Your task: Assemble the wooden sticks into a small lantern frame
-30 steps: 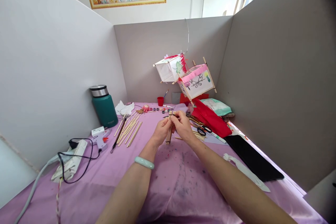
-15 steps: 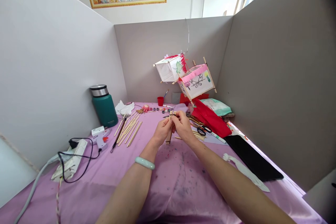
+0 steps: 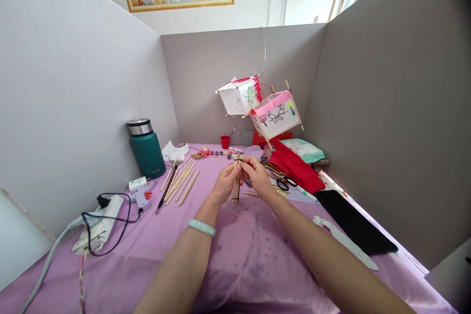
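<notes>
A short bundle of wooden sticks (image 3: 236, 191), with dark bands near its top and bottom, stands nearly upright between my hands above the cloth. My left hand (image 3: 225, 184) is closed round its left side, thumb across the front. Closed at the upper right of the bundle, my right hand (image 3: 256, 176) pinches near the top band; whether it grips the sticks or the band is too small to tell. To the left, several loose wooden sticks (image 3: 182, 184) lie beside a dark brush (image 3: 167, 189). Black-handled scissors (image 3: 282, 184) rest to the right of my right hand.
Two paper lanterns (image 3: 275, 115) hang from a wire at the back. A green bottle (image 3: 147, 152), a glue gun (image 3: 142, 196) and a power strip (image 3: 97, 230) with cables stand left. Red cloth (image 3: 298, 169) and a black tablet-like slab (image 3: 355, 221) lie right. Grey partitions (image 3: 371, 108) enclose the table.
The bundle has turned slightly and its top has shifted a little left. My right hand has moved slightly left, its fingers lower and more open to view.
</notes>
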Available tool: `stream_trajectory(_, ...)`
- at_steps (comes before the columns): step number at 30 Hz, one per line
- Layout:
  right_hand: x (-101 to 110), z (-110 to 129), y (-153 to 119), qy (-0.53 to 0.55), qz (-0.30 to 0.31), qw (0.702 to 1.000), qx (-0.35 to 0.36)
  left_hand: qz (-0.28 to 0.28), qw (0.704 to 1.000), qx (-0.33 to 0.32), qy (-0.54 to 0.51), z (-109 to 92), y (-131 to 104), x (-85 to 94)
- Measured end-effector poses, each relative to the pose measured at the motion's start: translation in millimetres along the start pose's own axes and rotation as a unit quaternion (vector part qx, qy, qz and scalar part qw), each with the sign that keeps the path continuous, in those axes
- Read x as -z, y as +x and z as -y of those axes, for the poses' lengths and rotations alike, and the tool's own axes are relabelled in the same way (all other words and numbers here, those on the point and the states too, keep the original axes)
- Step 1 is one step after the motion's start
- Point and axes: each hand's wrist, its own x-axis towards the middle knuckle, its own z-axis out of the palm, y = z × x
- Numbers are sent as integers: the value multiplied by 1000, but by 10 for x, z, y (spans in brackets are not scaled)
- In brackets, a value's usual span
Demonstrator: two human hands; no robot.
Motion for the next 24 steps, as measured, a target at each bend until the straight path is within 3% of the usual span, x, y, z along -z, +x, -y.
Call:
stream_trajectory(5, -35, 4, -3, 85, 15, 996, -32, 16, 1000, -5, -7, -2, -10, 12)
stream_trajectory(9, -54, 43, 8, 115, -15, 993, -34, 38, 999, -4, 26, -13, -23, -2)
stream_trajectory(16, -40, 69, -21, 110, 23, 993, -38, 6, 1000, -1, 11, 3, 1, 9)
stream_trajectory(24, -124, 45, -24, 86, -32, 996, -12, 10, 1000, -12, 26, 31, -9, 13)
